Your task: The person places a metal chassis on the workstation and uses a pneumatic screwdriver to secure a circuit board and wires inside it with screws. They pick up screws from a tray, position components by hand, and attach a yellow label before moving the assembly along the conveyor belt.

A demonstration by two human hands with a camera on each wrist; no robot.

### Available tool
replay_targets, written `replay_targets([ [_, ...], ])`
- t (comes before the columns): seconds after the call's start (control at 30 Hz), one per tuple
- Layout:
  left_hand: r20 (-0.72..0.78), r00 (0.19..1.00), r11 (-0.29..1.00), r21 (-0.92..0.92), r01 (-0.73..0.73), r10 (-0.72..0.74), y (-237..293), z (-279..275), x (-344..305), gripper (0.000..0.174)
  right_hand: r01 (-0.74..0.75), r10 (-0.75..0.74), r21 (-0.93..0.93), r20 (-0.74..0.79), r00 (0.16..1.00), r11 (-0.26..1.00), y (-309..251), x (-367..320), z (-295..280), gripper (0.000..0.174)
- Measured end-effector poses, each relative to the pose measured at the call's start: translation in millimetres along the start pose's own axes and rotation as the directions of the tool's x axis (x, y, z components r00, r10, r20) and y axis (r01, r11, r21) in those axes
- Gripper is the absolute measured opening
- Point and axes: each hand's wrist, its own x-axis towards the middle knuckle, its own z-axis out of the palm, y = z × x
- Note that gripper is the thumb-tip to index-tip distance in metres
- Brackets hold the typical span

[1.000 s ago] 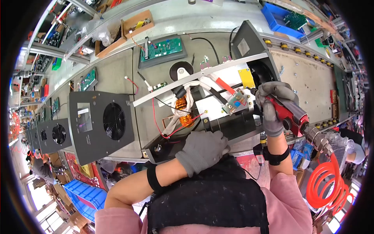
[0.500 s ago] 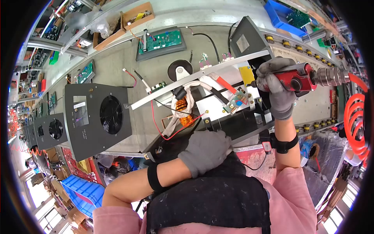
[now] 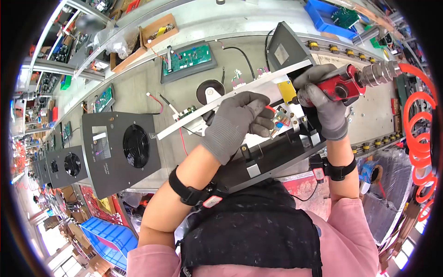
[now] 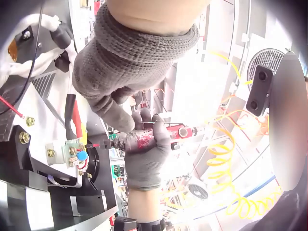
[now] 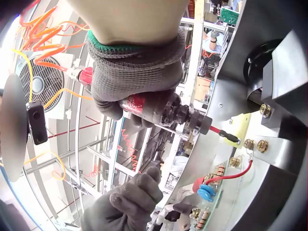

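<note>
In the head view my right hand (image 3: 330, 111), gloved in grey, grips a red air screwdriver (image 3: 340, 87) lying nearly level over the right end of a dark metal chassis (image 3: 230, 177). Its red-shanked bit (image 5: 222, 134) overlaps the yellow plate (image 5: 238, 126) in the right wrist view, close to brass screws (image 5: 262, 146) on a metal bracket. My gloved left hand (image 3: 237, 121) hovers over the middle of the chassis, fingers curled and nothing visible in them. Just right of its fingertips is a small circuit board (image 3: 280, 121) with a blue disc component (image 5: 206, 192).
A black panel with a fan (image 3: 106, 154) stands at the left. Behind the chassis lies a green circuit board (image 3: 194, 57) on a dark tray. An orange coiled hose (image 3: 415, 104) trails from the screwdriver at the right. A blue bin (image 3: 318, 16) sits at the back.
My left hand has risen from the chassis's front edge to its middle, beside the small board. The screwdriver, earlier slanting down to the right, has swung level, its hose end now slightly raised.
</note>
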Motion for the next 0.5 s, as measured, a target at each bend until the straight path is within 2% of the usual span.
replay_targets([
  [0.07, -0.015, 0.998, 0.996, 0.077, 0.054, -0.053, 1, 4, 5, 0.024, -0.01, 0.014, -0.036, 0.124, 0.992, 0.999, 3, -1, -11, 0.018],
  [0.13, -0.036, 0.995, 0.982, 0.159, 0.098, -0.093, -3, 6, 12, 0.025, -0.02, 0.028, -0.069, 0.118, 0.993, 0.997, -1, -3, -11, 0.025],
  [0.2, -0.037, 0.999, 1.0, -0.006, 0.017, -0.017, -15, 5, 23, 0.027, 0.015, -0.02, 0.063, 0.069, 0.997, 0.998, -12, -5, -6, 0.029],
  [0.23, -0.073, 0.996, 0.997, -0.051, 0.05, -0.054, -13, 7, 26, 0.026, 0.055, -0.063, 0.137, 0.053, 0.997, 0.989, -16, -9, -5, 0.032],
  [0.27, -0.111, 0.991, 0.995, -0.075, 0.069, -0.077, -10, 11, 27, 0.027, 0.23, -0.238, 0.124, 0.057, 0.969, 0.965, -23, -9, 0, 0.036],
  [0.33, -0.053, 0.992, 0.988, -0.111, 0.105, -0.111, -10, 8, 30, 0.032, 0.319, -0.336, 0.304, 0.002, 0.942, 0.897, -39, -14, 15, 0.037],
  [0.4, -0.121, 0.985, 0.992, -0.054, 0.114, -0.12, -6, 16, 30, 0.039, 0.337, -0.361, 0.299, 0.029, 0.932, 0.893, -48, -11, 18, 0.037],
  [0.43, -0.109, 0.989, 0.994, -0.053, 0.093, -0.099, -8, 17, 31, 0.044, 0.342, -0.373, 0.274, 0.071, 0.925, 0.899, -49, -10, 14, 0.039],
  [0.5, -0.104, 0.989, 0.994, -0.036, 0.099, -0.103, -10, 18, 29, 0.042, 0.332, -0.359, 0.28, 0.048, 0.932, 0.901, -46, -15, 17, 0.04],
])
